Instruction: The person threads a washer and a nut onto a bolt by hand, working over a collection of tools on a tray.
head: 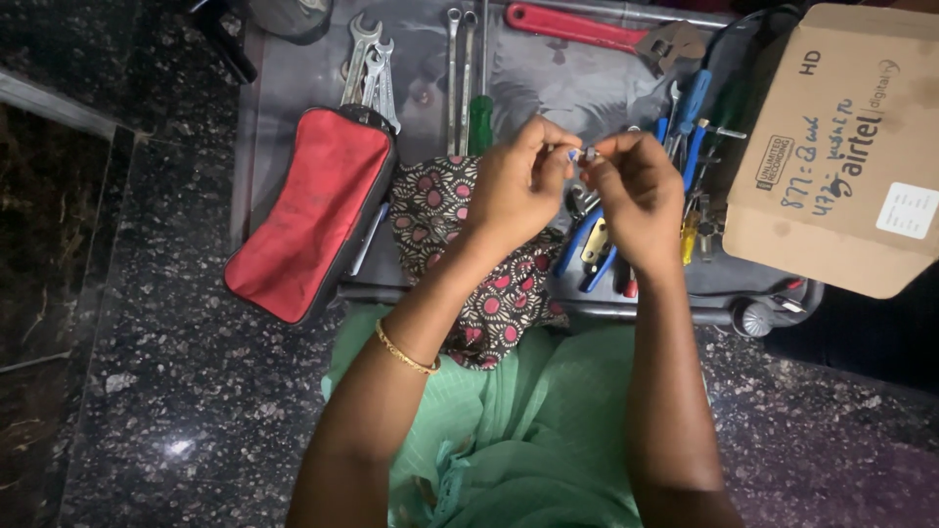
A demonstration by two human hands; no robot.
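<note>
Green cloth (528,430) over the person's lap fills the lower middle of the view, nearest the lens, with both forearms rising from it toward the fingers. Beneath everything lies a dark speckled stone floor (156,391), and on it, under and beyond the fingers, a grey tray (577,88) carries the tools.

Right of the fingers a brown cardboard box (841,147) rests tilted on the tray's corner. Left of them lies a red zipped pouch (313,210), set at a slant, half off the tray's edge. Just below the fingers, a patterned dark cloth (460,225) with red dots drapes from tray to lap.

Beyond the fingertips lie a red pipe wrench (587,29), a bundle of open-ended spanners (370,68) and a green-handled screwdriver (480,122). Below the right fingers sit blue-handled pliers (587,249), probably kept within easy reach.

The left hand (514,186) and right hand (636,191) meet above the tray, held up close, seemingly so fine work can be seen. Both sets of fingers are narrowed to a pinch on a small metal part (584,154), with a bit of blue showing at the left fingertips. It sits between the thumbs and forefingers, clear of the tray. What kind of part it is cannot be told; it is too small.
</note>
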